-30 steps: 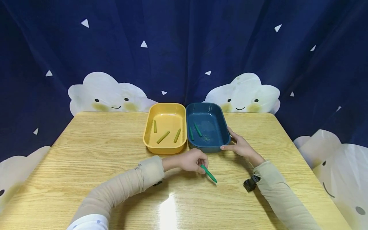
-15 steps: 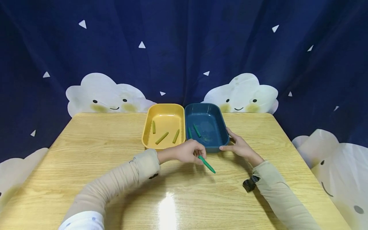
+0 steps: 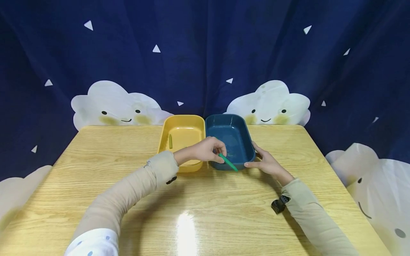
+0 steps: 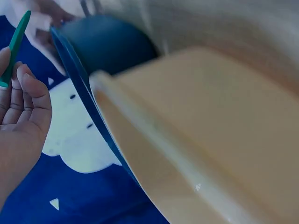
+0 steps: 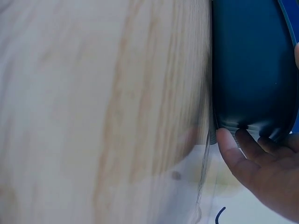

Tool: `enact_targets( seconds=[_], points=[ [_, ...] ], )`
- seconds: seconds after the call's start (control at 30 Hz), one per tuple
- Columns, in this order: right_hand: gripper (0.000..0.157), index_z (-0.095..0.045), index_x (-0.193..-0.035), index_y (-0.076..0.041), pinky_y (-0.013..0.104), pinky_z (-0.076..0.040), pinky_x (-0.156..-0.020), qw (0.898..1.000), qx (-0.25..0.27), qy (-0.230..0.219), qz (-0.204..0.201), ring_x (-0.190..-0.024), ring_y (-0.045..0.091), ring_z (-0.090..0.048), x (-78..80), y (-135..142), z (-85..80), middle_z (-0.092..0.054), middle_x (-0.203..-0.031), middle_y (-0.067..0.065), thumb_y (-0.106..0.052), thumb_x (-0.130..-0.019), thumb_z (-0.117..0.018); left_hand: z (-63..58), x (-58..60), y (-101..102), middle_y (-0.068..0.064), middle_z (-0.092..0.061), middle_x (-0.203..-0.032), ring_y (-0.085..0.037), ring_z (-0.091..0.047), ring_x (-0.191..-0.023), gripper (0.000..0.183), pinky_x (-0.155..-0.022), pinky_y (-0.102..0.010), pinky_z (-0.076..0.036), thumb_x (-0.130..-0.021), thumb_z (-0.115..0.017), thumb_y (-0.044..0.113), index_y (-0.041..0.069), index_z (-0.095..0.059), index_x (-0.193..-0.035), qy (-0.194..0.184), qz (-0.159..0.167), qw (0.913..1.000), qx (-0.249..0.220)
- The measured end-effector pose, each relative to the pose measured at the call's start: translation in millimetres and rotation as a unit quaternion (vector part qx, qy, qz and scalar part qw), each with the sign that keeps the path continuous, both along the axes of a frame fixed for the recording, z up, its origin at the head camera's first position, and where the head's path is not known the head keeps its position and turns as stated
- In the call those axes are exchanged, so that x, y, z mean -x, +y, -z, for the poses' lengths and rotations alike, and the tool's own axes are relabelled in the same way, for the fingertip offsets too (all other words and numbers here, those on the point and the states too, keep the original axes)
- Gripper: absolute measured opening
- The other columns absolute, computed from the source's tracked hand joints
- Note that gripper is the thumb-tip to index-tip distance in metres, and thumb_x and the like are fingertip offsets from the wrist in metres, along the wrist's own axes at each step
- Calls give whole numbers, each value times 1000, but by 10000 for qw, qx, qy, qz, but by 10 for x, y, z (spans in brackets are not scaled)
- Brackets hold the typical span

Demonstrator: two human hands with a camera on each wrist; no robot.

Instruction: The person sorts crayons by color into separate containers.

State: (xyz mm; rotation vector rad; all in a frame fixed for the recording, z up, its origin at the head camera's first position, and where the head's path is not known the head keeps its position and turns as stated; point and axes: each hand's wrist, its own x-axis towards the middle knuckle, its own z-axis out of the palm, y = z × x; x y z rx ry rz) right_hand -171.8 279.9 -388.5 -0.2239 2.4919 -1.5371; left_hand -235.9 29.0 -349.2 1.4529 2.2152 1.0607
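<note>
A green crayon [image 3: 229, 163] is pinched between the thumb and fingers of my left hand [image 3: 208, 149], above the near edge of the blue tub [image 3: 235, 137]. The left wrist view also shows the crayon [image 4: 17, 44] sticking out of that hand. My right hand [image 3: 268, 163] touches the blue tub's near right corner, thumb at the front, fingers spread along the outer side. Its fingertips [image 5: 227, 139] rest against the wall in the right wrist view. The left hand hides the blue tub's left part, where no crayons show.
A yellow tub [image 3: 189, 122] stands against the blue tub's left side. One olive-green crayon [image 3: 171, 141] shows inside it; the left arm covers its lower part. Both tubs sit on a wooden table [image 3: 224, 220] before a dark blue curtain [image 3: 192, 64].
My left hand has moved forward with the green crayon, from over the table to the blue tub's near edge. It now covers crayons seen before. The right hand has stayed at the tub's corner.
</note>
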Motion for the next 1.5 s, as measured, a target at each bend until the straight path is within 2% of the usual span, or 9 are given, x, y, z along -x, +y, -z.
enact_targets(
  seconds=[0.17,0.4,0.47,0.8,1.0,1.1,1.23,1.43,1.5],
  points=[
    [95,-4,-146,-7,55,-21,-103,10000,4,69,-46,-131,43,-18,55,90,164,-6,-149,20,-15,-80,-71,-42,183,10,-1,-62,-74,-12,-54,-70,8,-67,-22,-47,-75,-72,2,3,-65,-79,24,-194,9998,61],
    [94,-5,-145,-2,54,-19,-104,10000,23,-4,-66,-131,43,-16,-53,1,75,-6,-149,22,-11,-79,-71,-49,399,28,-2,-63,-76,-14,-55,-71,8,-68,-22,-47,-75,-72,2,2,-65,-80,61,-440,9983,366],
    [94,-5,-146,-5,53,-19,-104,10000,36,5,-66,-132,42,-16,-49,24,135,-7,-149,20,-13,-79,-71,-40,437,50,-3,-63,-76,-15,-55,-71,8,-67,-23,-47,-75,-72,1,2,-65,-80,70,-445,9978,476],
    [96,-6,-147,-12,54,-18,-104,9997,-50,173,-146,-132,39,-18,-5,63,246,-8,-151,16,-22,-78,-73,-8,519,120,-5,-63,-78,-16,-54,-72,10,-68,-24,-47,-74,-71,-3,2,-67,-82,746,-155,9870,1415],
    [96,-6,-147,-13,52,-19,-105,9998,39,79,-185,-132,38,-19,9,54,244,-9,-151,14,-21,-78,-73,-18,523,112,-12,-64,-98,-21,-58,-85,26,-77,-27,-47,-78,-67,0,0,-65,-105,918,-459,9790,1763],
    [96,-5,-147,-13,51,-21,-105,9998,75,28,-189,-132,37,-19,15,54,251,-8,-151,14,-21,-78,-72,-38,530,62,-15,-61,-107,-21,-58,-87,34,-78,-28,-47,-79,-66,1,1,-62,-113,998,-726,9791,1615],
    [98,-4,-147,-13,52,-23,-103,9998,5,23,-183,-132,39,-20,29,53,247,-8,-150,16,-22,-78,-73,-72,487,-67,-14,-61,-106,-21,-59,-85,32,-79,-29,-47,-81,-65,3,1,-62,-113,976,-873,9841,1200],
    [94,-8,-147,-12,54,-27,-100,9995,-272,36,-182,-129,40,-26,72,96,204,-14,-149,17,-24,-79,-72,-93,303,-329,-10,-64,-90,-20,-59,-79,20,-75,-29,-48,-83,-64,6,-2,-63,-102,674,-1096,9911,348],
    [88,-13,-146,-8,54,-31,-98,9992,-374,137,-10,-128,40,-28,68,132,175,-17,-148,18,-26,-81,-69,-76,234,-400,-7,-64,-82,-18,-59,-74,15,-71,-27,-48,-83,-64,6,-1,-63,-96,583,-1260,9903,29]
  ],
)
